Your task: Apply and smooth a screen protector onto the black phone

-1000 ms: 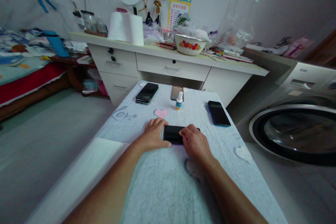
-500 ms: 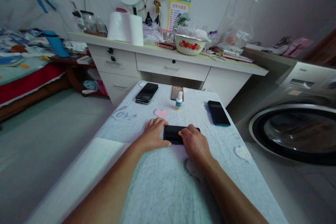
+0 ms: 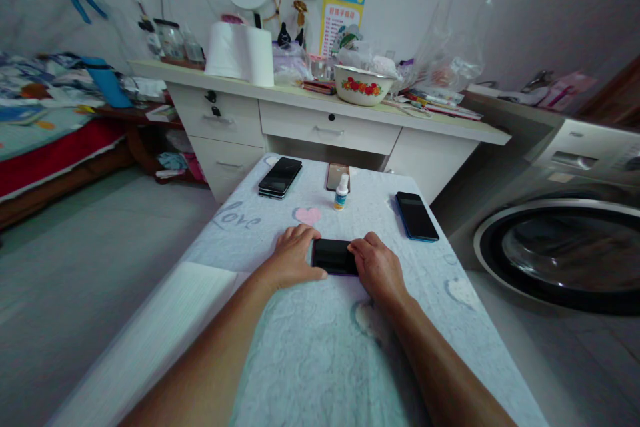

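Observation:
A smartphone (image 3: 334,257) with a dark screen lies face up, lengthwise across the cloth-covered table. My left hand (image 3: 295,259) grips its left end, thumb along the near edge and fingers at the far edge. Over the phone's right part, my right hand (image 3: 379,268) is closed, fingertips pressed together at the screen; what they pinch is hidden. Beyond the phone stands a small white spray bottle (image 3: 341,193) with a blue and yellow label. Behind the bottle rests a gold-coloured phone (image 3: 335,176).
A stack of phones (image 3: 281,177) sits at the table's far left, and another phone (image 3: 417,216) lies near the right edge. A white desk (image 3: 330,128) with drawers stands behind the table (image 3: 310,360). To the right is a washing machine (image 3: 575,167).
My right hand has slid a little to the right over the phone, uncovering more of its screen. An orange-tan bit at its fingertips is now out of sight. My left hand stays put.

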The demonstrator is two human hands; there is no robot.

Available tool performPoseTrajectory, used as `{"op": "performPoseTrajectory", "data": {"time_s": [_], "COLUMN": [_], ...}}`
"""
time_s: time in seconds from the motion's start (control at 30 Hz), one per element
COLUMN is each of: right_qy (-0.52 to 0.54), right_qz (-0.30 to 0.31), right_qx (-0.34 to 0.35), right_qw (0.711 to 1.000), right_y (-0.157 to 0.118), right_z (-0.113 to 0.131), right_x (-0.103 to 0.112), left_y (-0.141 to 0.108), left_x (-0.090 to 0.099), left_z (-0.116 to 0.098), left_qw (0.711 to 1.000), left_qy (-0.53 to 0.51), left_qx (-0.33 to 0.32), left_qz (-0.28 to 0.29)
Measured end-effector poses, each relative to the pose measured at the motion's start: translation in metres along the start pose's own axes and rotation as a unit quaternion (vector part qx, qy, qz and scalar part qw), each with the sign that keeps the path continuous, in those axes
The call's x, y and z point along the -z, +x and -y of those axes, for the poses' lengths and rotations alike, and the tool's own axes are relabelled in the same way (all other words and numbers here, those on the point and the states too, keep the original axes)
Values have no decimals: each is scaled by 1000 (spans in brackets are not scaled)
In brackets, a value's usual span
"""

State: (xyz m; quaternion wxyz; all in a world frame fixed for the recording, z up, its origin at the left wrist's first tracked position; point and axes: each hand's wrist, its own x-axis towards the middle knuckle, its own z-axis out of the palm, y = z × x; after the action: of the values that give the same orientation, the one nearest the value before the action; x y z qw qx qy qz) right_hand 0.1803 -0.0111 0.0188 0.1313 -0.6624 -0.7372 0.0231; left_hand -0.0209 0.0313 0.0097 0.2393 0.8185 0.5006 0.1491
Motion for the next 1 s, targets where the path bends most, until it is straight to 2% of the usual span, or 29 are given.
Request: {"op": "performPoseTrajectory", "data": {"time_s": [0.23, 0.5, 0.67, 1.0], "right_qy": [-13, -3, 8, 43], "right_qz": [-17, -9, 5, 27], "right_qx": [-23, -12, 19, 94], "right_qw": [999, 1000, 1000, 994], "right_y": [2, 1, 0, -4], "right_z": [-9, -3, 4, 12], "right_x": [-3, -2, 1, -6], "left_y": [0, 0, 0, 0], "left_x": [-2, -1, -2, -1], "left_z": [3, 1, 2, 0], "left_qw": [1000, 1000, 1000, 1000], "left_qy": [2, 3, 5, -2], "left_qx": [-7, -4, -2, 3], "left_qz": [-6, -7, -7, -9]}}
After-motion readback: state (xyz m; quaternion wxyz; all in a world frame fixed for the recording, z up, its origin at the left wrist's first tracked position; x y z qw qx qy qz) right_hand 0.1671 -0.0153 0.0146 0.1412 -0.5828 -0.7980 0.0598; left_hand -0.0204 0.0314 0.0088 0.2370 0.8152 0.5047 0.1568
